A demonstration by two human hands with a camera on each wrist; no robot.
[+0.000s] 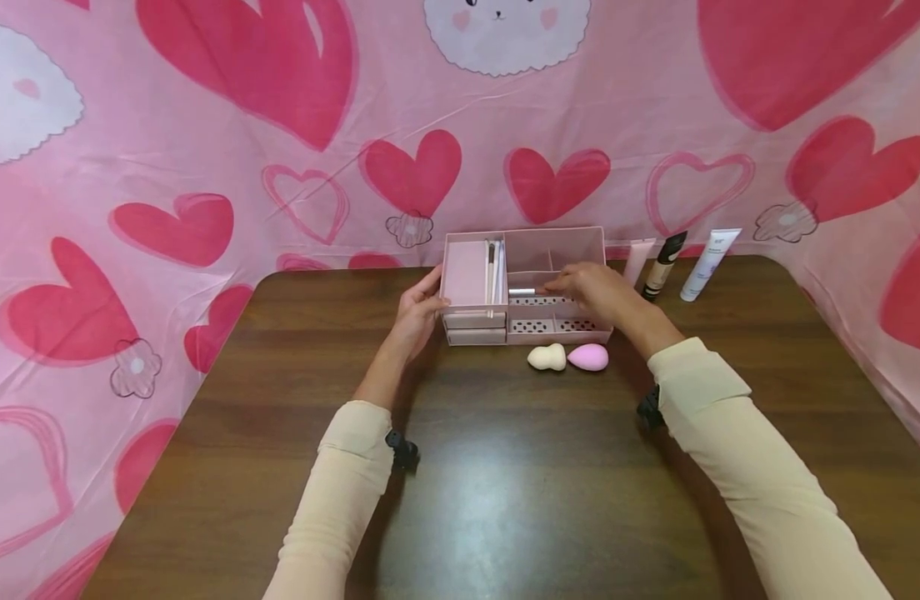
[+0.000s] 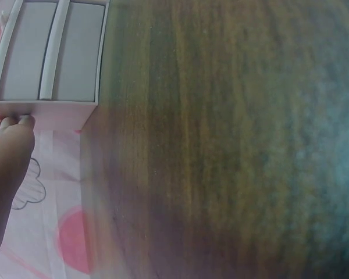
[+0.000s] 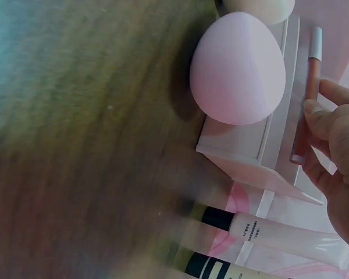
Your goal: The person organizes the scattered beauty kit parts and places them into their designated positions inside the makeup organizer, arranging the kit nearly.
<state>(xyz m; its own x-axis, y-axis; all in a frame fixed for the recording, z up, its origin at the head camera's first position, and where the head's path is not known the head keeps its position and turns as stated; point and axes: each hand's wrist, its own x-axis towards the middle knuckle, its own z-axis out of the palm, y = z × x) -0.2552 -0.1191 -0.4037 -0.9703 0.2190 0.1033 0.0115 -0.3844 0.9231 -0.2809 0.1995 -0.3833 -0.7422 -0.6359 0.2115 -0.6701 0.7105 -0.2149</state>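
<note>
I count one pink heart-printed cloth (image 1: 497, 108) rising behind the organizer, and one brown table (image 1: 295, 375) under it. Two cream sleeves (image 1: 343, 467) reach toward the organizer (image 1: 535, 339), a single pink unit with two drawers (image 2: 78, 52) stacked at its left.

I have two hands on my feeds, well apart: the left hand (image 1: 418, 312) grips the organizer's left side, thumb at the front corner, and the right hand (image 1: 595, 292) pinches a lip tube over the organizer's right half.

Three tubes stand just right of the organizer: a pink tube (image 1: 637, 260), a black-and-beige tube (image 1: 662, 267) and a white tube (image 1: 710, 265). Two sponges sit before its front, one pink (image 1: 589, 357), one cream (image 1: 547, 358). Several thin brushes (image 1: 494, 271) lie on its left top; I cannot count them surely. Smallest is the one lip tube (image 3: 312, 78), with a pale cap.

The right hand hides most of that tube from my head view and covers some compartments, while the left wrist view cuts the left hand off at its edge. I cannot tell whether the lip tube touches the organizer. It lies between the right thumb and fingers, its capped end pointing toward the left hand.
</note>
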